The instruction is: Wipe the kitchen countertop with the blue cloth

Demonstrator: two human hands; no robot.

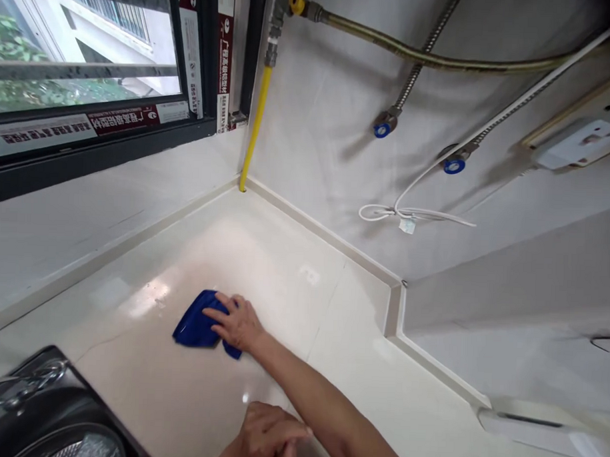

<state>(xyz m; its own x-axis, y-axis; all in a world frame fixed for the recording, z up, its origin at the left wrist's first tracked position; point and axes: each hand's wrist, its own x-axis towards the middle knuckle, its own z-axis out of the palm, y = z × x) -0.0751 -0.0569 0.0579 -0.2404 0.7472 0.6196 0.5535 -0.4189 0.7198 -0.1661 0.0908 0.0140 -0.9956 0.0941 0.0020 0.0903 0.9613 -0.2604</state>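
My right hand (237, 323) rests on a dark blue cloth (197, 323), pressing it against the glossy white countertop (283, 288). Its fingers are spread over the cloth, and a fold sticks out below the palm. Closer to me, at the bottom edge, my left hand (272, 435) is closed with its fingers curled, beside the right forearm. Nothing shows in it, and its palm is hidden. A wet-looking shine lies on the counter left of the cloth.
A black gas stove (43, 406) stands lower left. A yellow pipe (256, 127) meets the counter in the back corner. Hoses, blue-handled valves (382, 130) and a tied white cable (380, 212) are on the wall. A raised lip (325, 232) edges the counter. A window (86, 47) is upper left.
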